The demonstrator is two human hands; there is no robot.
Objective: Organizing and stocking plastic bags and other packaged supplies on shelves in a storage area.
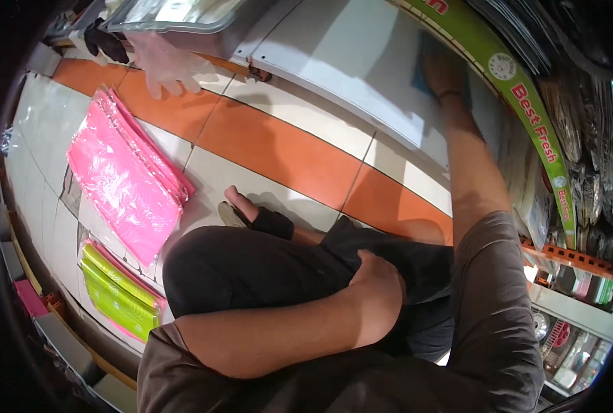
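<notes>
My right hand (440,72) presses a blue cloth (418,77) flat on a white metal shelf (332,67), at the upper right. Part of the cloth shows on both sides of the hand. My left hand (376,271) rests on my dark trousers near the knee, low in the middle; its fingers are partly hidden and nothing shows in it. On the tiled floor to the left lie pink plastic-wrapped packs (126,175), stacked. Just below them are lime green wrapped packs (121,294) with pink beneath.
A clear plastic bin (182,28) stands at the shelf's left end, with a translucent glove (164,64) hanging by it. A green printed shelf strip (523,98) curves along the right, before hanging packaged goods (585,129). Low shelving (64,338) edges the left side.
</notes>
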